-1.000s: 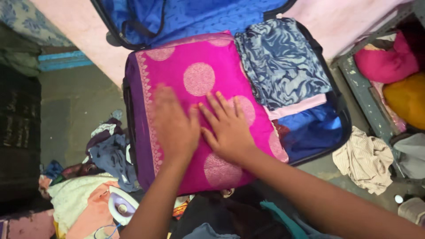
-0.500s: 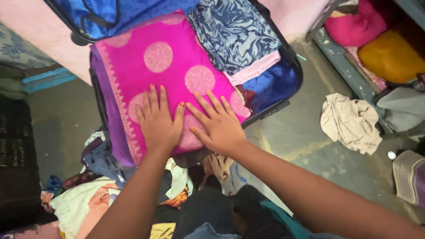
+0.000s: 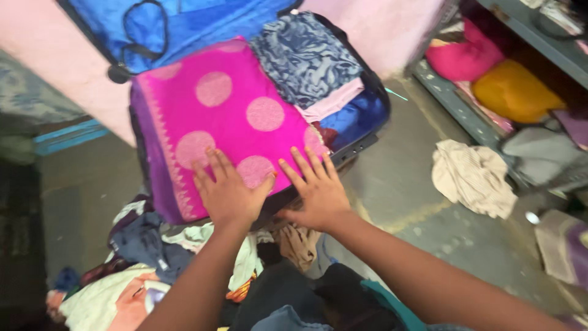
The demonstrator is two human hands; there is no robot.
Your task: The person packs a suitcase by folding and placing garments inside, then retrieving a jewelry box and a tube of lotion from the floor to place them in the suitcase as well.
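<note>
Two hands, fingers spread flat, holding nothing: left hand and right hand press side by side on the near edge of a folded pink cloth. Cloth lies in an open suitcase, stretching away from both palms, left hand further onto it. Beyond the right fingertips: folded blue patterned cloth. Beneath the wrists: heap of loose clothes. Right of the hands: crumpled beige cloth on the floor.

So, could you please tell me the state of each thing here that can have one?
Blue-lined suitcase: open, packed.
Pink dotted folded cloth: flat on top.
Blue patterned folded garment: folded, beside it.
Beige striped cloth: crumpled on floor.
Left hand: flat on pink cloth.
Right hand: flat at suitcase edge.
</note>
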